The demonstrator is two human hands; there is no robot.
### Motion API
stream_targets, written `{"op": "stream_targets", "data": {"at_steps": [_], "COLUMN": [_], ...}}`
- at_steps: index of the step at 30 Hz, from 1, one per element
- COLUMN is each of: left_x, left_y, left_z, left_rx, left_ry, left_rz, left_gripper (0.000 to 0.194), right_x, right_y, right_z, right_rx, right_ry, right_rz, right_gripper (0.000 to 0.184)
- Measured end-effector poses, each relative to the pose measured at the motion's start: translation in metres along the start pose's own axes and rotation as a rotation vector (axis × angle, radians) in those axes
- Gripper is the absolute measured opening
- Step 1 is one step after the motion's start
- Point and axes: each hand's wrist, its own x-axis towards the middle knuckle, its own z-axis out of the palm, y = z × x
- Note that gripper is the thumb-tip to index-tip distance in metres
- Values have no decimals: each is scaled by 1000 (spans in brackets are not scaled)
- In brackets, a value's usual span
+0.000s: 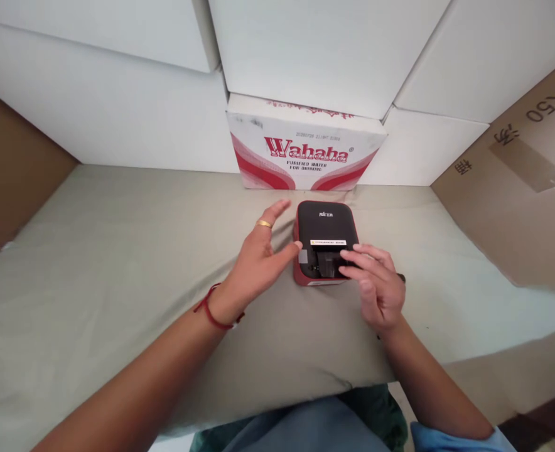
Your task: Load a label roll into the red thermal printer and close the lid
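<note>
A small label printer [327, 226], black on top with red sides, stands on the cloth-covered table. A white label strip runs across its top, and below that lies a dark recessed slot. My left hand [263, 254] is at the printer's left side, thumb touching or very near its edge, fingers stretched out and holding nothing. My right hand [378, 279] reaches over the front right corner, with fingertips at the recessed slot. Its fingers are extended and a little apart, and nothing shows in its grip.
Behind the printer a white and red Wahaha water carton [306, 147] leans against large white boxes [306, 50]. Brown cardboard [517, 163] stands on the right, more cardboard [18, 163] on the left. The table's greenish cloth [117, 238] ends at a front edge by my lap.
</note>
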Motion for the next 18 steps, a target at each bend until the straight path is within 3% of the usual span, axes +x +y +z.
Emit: {"op": "stream_targets", "data": {"at_steps": [3, 5, 10, 18], "left_x": [9, 12, 6, -5], "left_y": [-22, -40, -68, -74], "left_z": [-2, 4, 25, 29], "left_rx": [-111, -207, -321, -319], "left_ry": [-106, -158, -132, -152], "left_rz": [39, 16, -58, -47], "left_gripper": [106, 114, 104, 111], "right_x": [-6, -8, -6, -4], "right_y": [-1, 0, 1, -1], "right_z": [1, 3, 5, -1], "right_rx": [-22, -26, 8, -16], "right_ry": [2, 10, 6, -48], "right_rz": [-34, -20, -4, -18], "right_gripper": [37, 37, 35, 35]}}
